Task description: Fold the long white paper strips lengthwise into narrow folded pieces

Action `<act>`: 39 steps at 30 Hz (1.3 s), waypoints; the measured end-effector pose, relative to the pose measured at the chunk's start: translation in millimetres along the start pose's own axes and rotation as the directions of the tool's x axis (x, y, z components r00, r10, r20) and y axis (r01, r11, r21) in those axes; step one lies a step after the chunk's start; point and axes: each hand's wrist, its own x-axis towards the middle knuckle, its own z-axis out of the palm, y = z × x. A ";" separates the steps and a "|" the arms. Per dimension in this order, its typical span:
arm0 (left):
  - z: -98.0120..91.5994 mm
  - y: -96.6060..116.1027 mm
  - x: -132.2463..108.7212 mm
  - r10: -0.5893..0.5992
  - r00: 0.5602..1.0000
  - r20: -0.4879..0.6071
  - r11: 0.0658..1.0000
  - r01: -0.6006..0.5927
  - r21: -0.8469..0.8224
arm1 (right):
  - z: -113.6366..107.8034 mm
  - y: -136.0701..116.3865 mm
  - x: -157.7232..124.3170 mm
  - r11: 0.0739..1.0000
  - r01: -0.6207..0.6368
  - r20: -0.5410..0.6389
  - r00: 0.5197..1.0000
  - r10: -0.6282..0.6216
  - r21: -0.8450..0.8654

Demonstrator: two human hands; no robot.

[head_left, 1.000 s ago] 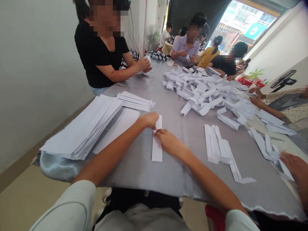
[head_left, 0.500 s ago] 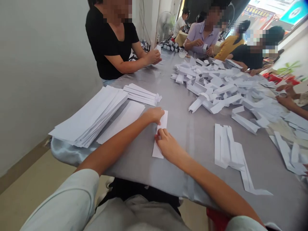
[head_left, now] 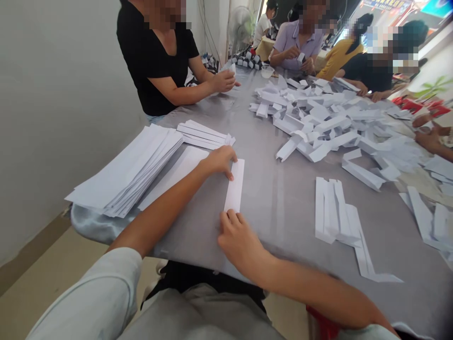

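As I stood watching from beside the table, the person's right hand (head_left: 239, 243) had slid down to the near end of a long, narrow white paper strip (head_left: 234, 185), its curled fingers (head_left: 228, 218) at the paper's end, though I could not tell whether they gripped it. The strip, creased and shorter-looking a moment before, now lay flat and fully drawn out on the grey satin tablecloth (head_left: 272, 236), between the two hands. The left hand (head_left: 219, 160) sat at its far end, its relaxed fingertips (head_left: 230, 174) against the left edge, neither clearly pinching nor released. Just beyond lay a loose white paper sheet (head_left: 177, 170) and a thick stack of long white paper sheets (head_left: 127, 172), with a small bundle of folded white paper strips (head_left: 205, 134) past them. To the right lay a scatter of long folded white paper strips (head_left: 336, 217), and farther on a heaped pile of folded white paper pieces (head_left: 311, 118). At the far side, a co-worker's hands (head_left: 222, 81) held a small piece of white paper.
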 end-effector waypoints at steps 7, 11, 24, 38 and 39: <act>8.1 -18.7 10.8 -0.069 0.988 -0.138 0.977 0.039 -0.210 | 5.6 5.8 2.7 1.000 -0.002 0.027 1.000 0.002 0.003; 11.4 -16.3 11.3 -0.164 0.967 -0.196 0.962 0.113 -0.247 | 13.7 -4.8 -3.1 0.999 0.039 0.008 0.999 -0.039 -0.015; 16.8 -1.6 5.4 -0.279 0.926 -0.256 0.942 0.212 -0.262 | 25.4 -33.2 -16.3 0.993 0.112 0.006 0.994 -0.112 -0.032; -5.0 14.4 -8.5 -0.140 0.990 0.002 0.989 0.140 -0.045 | 17.2 -21.7 -21.4 0.993 0.112 0.011 0.994 -0.112 -0.021; -6.1 16.9 -10.6 -0.134 0.988 0.082 0.991 0.136 -0.015 | 16.1 -21.9 -21.2 0.993 0.115 0.013 0.993 -0.115 -0.036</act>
